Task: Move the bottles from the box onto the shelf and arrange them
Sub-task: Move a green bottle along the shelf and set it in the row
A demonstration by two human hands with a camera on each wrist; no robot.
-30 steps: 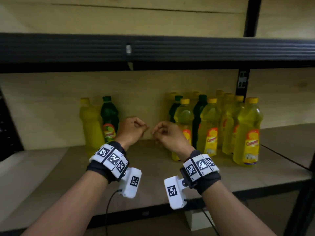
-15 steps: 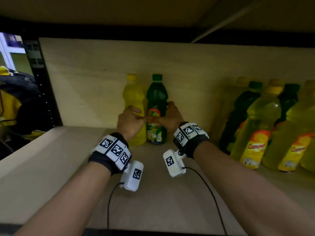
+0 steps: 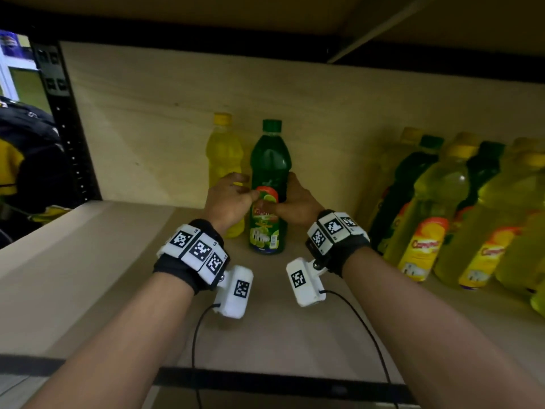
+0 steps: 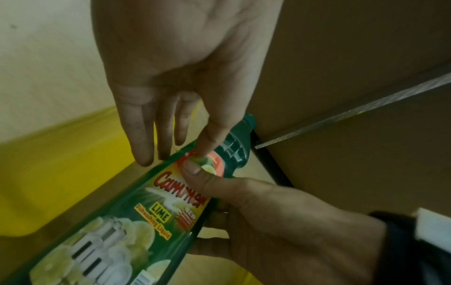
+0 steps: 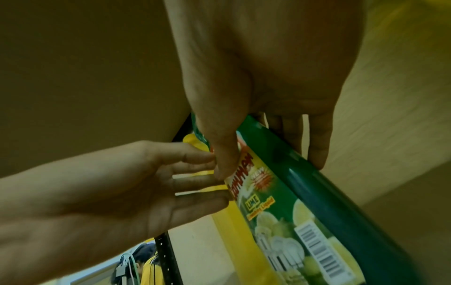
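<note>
Compared with half a second earlier, both hands remain at the green bottle [image 3: 269, 184], little changed. It stands upright on the shelf [image 3: 88, 261], cap up, just beside a yellow bottle [image 3: 222, 160]. The right hand [image 3: 296, 203] grips its label, thumb in front; the left hand [image 3: 228, 202], fingers extended, apparently touches its side.
</note>
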